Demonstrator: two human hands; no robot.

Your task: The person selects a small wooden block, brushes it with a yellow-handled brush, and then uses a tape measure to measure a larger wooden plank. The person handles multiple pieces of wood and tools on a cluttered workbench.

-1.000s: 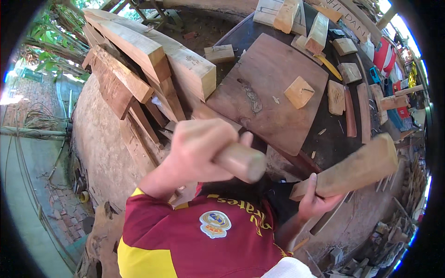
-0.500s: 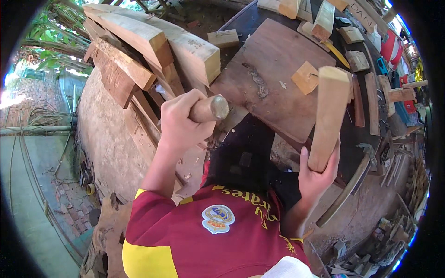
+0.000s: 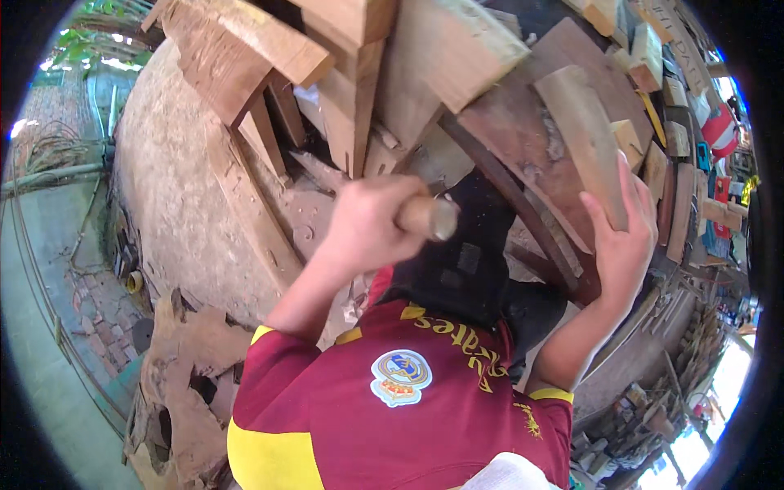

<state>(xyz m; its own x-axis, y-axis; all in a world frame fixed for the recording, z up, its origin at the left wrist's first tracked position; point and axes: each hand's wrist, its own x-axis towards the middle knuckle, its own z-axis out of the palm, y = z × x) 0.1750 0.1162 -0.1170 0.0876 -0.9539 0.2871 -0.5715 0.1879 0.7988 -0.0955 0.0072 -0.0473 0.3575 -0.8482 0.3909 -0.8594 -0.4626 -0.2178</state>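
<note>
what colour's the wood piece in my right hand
The wood piece is light brown, clearest in the head view.

The right hand (image 3: 625,241) is now tilting the long tan wooden block (image 3: 584,139) leftward over the flat reddish-brown wooden board (image 3: 514,135), no longer holding it nearly upright. The left hand (image 3: 371,220) is moving rightward in view, while the thick pale wooden beam (image 3: 453,57) is looming larger.

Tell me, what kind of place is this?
Probably a woodworking shop: thick cut timbers stand close by, shorter wooden blocks lie farther right, and the right hand holds a wooden piece.
</note>
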